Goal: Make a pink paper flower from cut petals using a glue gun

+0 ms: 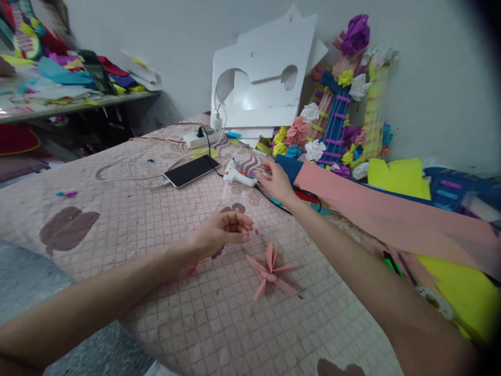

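Spreads as a table [156, 219] under a pale pink, grid-patterned covering with brown patches. Bears a pink folded flower [270, 277] near the front middle and, farther back, a white glue gun [239, 177] beside a black-screened phone [191, 171]. Holds a white power strip [195, 139] behind the phone, and small blue and purple scraps [70, 194] at left. Carries a long pink sheet [376, 211], bright yellow sheets [467, 292] and a pale ring [434, 301] along the right.

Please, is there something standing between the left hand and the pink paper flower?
Nothing visible blocks the way from the left hand to the pink paper flower; only a tiny purple scrap lies on the cloth beside that hand.
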Available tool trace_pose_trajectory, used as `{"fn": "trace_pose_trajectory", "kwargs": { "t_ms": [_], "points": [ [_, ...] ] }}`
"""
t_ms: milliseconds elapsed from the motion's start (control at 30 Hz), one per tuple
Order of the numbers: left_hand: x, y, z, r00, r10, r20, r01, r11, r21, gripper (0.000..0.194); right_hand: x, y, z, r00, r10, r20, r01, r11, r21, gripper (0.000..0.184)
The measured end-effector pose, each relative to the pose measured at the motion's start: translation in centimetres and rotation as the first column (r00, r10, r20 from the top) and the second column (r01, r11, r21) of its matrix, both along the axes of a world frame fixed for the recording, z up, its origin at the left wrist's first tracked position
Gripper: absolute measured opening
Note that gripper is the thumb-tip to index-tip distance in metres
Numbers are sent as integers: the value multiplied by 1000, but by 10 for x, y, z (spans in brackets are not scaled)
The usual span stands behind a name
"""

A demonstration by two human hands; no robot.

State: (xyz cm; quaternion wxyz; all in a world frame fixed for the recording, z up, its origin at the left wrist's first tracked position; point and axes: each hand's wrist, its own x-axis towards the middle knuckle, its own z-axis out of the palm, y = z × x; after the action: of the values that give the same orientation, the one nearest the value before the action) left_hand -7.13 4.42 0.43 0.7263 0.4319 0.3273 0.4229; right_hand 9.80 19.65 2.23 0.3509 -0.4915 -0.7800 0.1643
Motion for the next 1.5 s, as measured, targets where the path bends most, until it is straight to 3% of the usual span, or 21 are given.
{"fn": "trace_pose_trajectory", "kwargs": {
  "t_ms": [133, 267, 367, 500, 567, 633, 700, 800, 967, 1067, 1200, 1333, 1500],
  "points": [
    [-1, -2, 0, 988, 56, -140, -36, 989, 145, 21, 31, -63, 17, 977, 120, -176, -112, 992, 54, 26],
    [2, -3, 0, 955, 165, -245, -90, 952, 291, 22, 68, -129, 31, 980, 177, -86, -174, 984, 45, 22],
    [4, 4, 1, 876, 278, -393, -92, 898, 430, 19, 82, -143, 35, 980, 197, 16, -197, 980, 11, 18],
    [-5, 30, 11, 712, 470, -522, -48, 774, 631, 15, 55, -109, 36, 959, 219, 180, -229, 973, 36, 8],
    [-19, 48, 19, 614, 614, -495, -71, 668, 741, 16, 26, -81, 34, 939, 201, 278, -223, 973, 50, 6],
    [-37, 64, 25, 515, 720, -465, -141, 606, 783, 19, -5, -55, 30, 912, 123, 391, -145, 989, 27, 14],
    [-57, 75, 27, 458, 745, -485, -149, 602, 784, 22, -29, -33, 23, 902, 87, 423, -106, 994, 22, 26],
    [-83, 84, 20, 353, 750, -560, -68, 617, 784, 21, -46, -6, 13, 881, 74, 466, -75, 997, -15, 36],
    [-112, 93, 4, 232, 778, -584, 60, 587, 807, 21, -37, 27, 11, 859, 120, 498, -99, 993, -69, 15],
    [-116, 97, 3, 210, 779, -590, 123, 578, 807, 20, -28, 45, 12, 878, 76, 472, -62, 997, -45, 21],
    [-98, 101, 9, 244, 747, -618, 196, 586, 786, 19, -24, 58, 1, 894, -2, 447, 16, 999, -28, 23],
    [-67, 116, 12, 288, 705, -648, 252, 597, 762, 21, -25, 54, -10, 886, -27, 464, 52, 998, -42, 25],
    [-39, 139, 6, 324, 679, -659, 213, 626, 750, 25, -37, 44, -2, 845, -39, 534, 58, 998, -18, 34]
  ]
}}
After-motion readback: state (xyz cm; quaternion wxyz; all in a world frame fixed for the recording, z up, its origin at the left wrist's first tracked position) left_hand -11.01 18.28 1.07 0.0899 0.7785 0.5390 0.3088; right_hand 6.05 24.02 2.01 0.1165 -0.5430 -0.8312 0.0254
